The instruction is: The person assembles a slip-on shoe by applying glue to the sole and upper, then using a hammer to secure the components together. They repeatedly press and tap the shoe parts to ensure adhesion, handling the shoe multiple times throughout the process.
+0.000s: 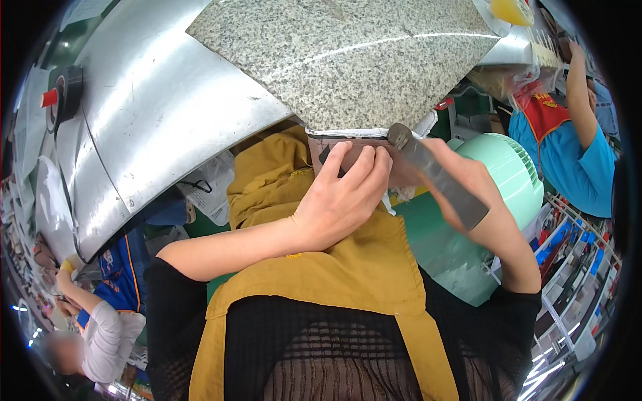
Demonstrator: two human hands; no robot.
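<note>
A flat brown piece (324, 148), leather-like and with a black strip on it, lies along the near edge of a speckled granite slab (374, 60). Bent over this piece, the fingers of my left hand (344, 197) press and grip it; the thumb is mostly hidden. In my right hand (471, 175), closed round a handle I can barely see, is a hammer (445, 180) with a long dark metal head. The hammer's round face is just right of my left fingertips, above the brown piece. The right hand is slightly blurred.
A sheet-metal table (167, 80) extends left, carrying a black tape roll (65, 97). A mint-green rounded machine housing (498, 177) stands close to my right forearm. Yellow stuff in a container (511, 12) is at the far right. Co-workers sit at lower left (110, 327) and right (568, 140).
</note>
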